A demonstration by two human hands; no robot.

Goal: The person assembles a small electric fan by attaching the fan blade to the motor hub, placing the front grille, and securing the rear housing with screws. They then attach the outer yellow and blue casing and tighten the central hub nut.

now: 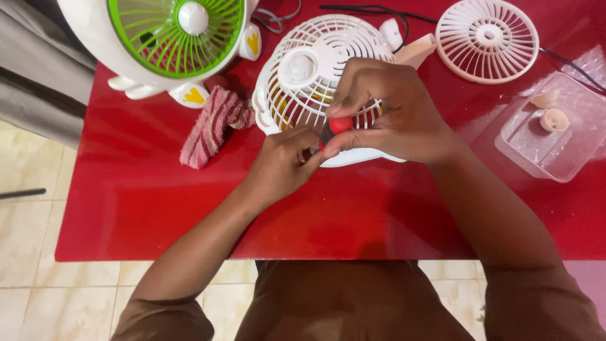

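Right hand (385,113) clamped a red-handled screwdriver (334,129) at the white fan (315,69)'s 6 o'clock rim; left hand (284,164) pinched the tip (screw hidden). Grille (487,39) already off, at 2 o'clock.

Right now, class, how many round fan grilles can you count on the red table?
3: a green grille at top left, a white grille under the hands in the middle, and a loose pink grille at top right.

green-grilled fan (175,35), striped cloth (211,124), loose pink grille (487,39), clear plastic tub (555,129)
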